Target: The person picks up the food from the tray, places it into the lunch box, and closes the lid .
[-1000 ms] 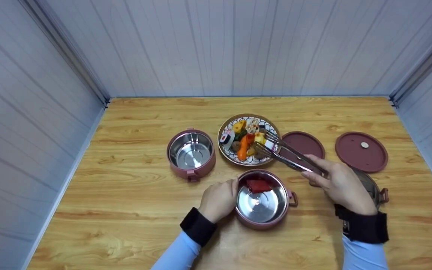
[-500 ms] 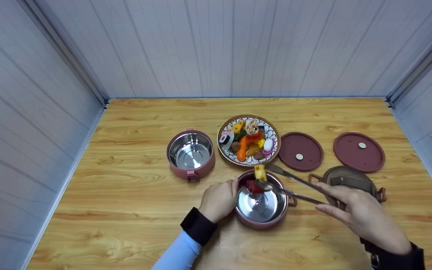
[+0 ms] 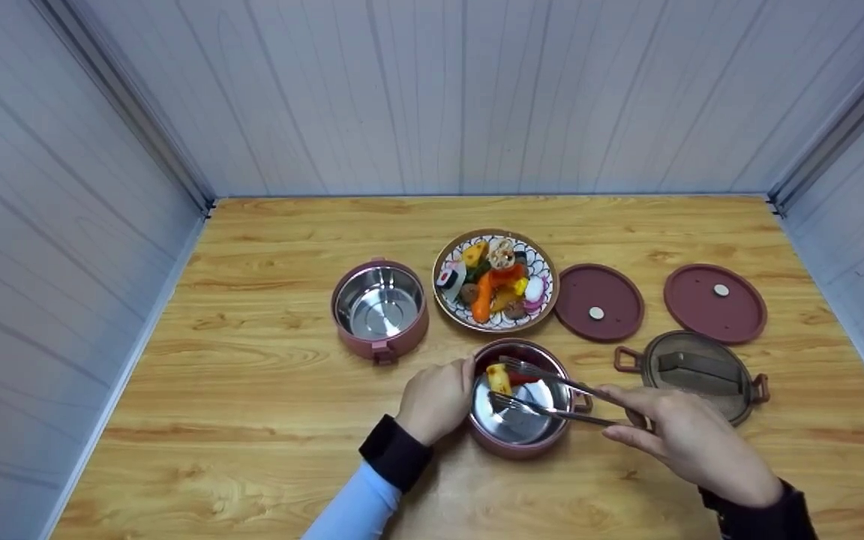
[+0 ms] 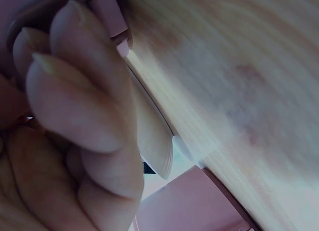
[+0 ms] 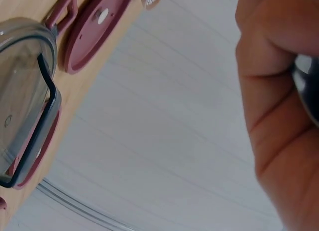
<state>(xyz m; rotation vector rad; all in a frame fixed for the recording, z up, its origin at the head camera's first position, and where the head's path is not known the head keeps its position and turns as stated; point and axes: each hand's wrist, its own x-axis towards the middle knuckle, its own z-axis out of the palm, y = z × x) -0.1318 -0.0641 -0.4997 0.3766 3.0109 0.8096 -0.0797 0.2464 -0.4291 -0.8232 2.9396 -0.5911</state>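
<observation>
My left hand [image 3: 436, 401] holds the left side of a dusty-pink lunch box bowl [image 3: 518, 450] with a steel inside. In the left wrist view the left hand's fingers [image 4: 79, 101] are curled against the pink side. My right hand [image 3: 694, 439] grips metal tongs [image 3: 586, 418], whose arms stand spread over the bowl. A yellow food piece with brown marks [image 3: 499, 380] is between the tong tips, inside the bowl. Beside it lies a dark red food piece [image 3: 526, 378], partly covered by the tongs. The right wrist view shows curled fingers [image 5: 279, 101] round the tongs.
A second pink steel-lined bowl [image 3: 381, 343] stands at the left. Behind the held bowl is a patterned plate [image 3: 447, 311] of assorted food pieces. Two flat maroon lids [image 3: 604, 289] [image 3: 709, 307] and a clear brownish lid with handles [image 3: 664, 360] lie at the right.
My right hand has brought the yellow piece in the tongs from the plate into the bowl, and the tongs have spread around it. The left hand has stayed at the bowl.
</observation>
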